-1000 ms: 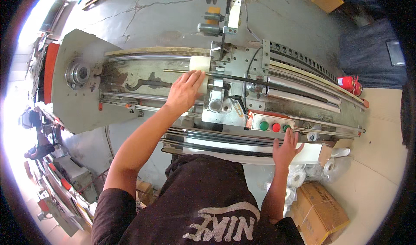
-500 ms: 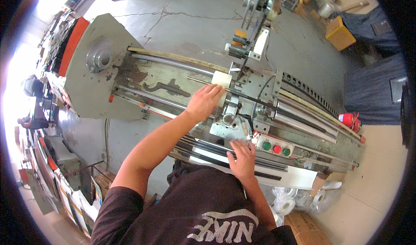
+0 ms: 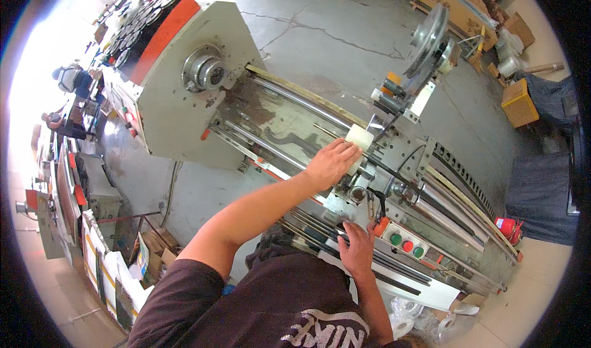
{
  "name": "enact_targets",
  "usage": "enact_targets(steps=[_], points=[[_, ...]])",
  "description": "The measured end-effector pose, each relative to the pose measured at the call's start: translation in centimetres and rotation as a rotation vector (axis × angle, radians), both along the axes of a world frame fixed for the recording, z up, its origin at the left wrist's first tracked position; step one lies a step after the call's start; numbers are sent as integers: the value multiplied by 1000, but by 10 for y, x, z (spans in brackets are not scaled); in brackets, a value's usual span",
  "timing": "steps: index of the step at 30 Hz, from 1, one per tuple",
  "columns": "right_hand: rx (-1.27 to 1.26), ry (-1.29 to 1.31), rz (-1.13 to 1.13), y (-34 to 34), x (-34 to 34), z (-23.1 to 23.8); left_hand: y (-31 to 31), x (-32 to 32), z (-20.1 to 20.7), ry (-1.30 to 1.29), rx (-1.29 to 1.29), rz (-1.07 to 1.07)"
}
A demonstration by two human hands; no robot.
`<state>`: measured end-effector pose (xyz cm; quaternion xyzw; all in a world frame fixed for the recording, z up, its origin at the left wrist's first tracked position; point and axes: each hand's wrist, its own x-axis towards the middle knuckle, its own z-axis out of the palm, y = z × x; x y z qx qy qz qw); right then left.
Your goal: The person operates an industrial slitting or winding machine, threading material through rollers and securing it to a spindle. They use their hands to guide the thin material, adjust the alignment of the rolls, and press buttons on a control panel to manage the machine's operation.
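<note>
My left hand lies over a white plastic block on the machine's carriage, its fingers bent onto the block and hiding part of it. A thin rod runs past the block along the machine bed. My right hand is held with fingers apart and nothing visible in it. It hovers beside the button panel, which has red and green buttons, and above several dark and metal rods at the near side. A metal clamp fitting sits between my two hands.
A large grey headstock with a round chuck stands at the left end. A hooked dark tool lies in the bed. Pulleys with a belt rise behind the carriage. A red fire extinguisher and a yellow box are at right.
The view has swung left, so the machine appears shifted right and more of the headstock shows. My left hand stays on the block. My right hand remains near the button panel, fingers apart.
</note>
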<state>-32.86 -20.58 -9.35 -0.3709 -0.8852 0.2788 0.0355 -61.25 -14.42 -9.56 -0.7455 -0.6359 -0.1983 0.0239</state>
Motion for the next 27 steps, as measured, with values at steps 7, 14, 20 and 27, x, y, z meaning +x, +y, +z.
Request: enact_targets(steps=[7,14,20,27], points=[[-12,4,-9,-20,-84,1,-8,-42,-18,-103,9,-3],[-8,63,-35,-42,-168,8,-32,-152,-11,-104,53,2],[73,226,-88,-49,-216,29,-77,-276,-15,-60,-82,108],[246,-5,-47,-57,-231,2,-89,-337,-10,-23,-232,137]])
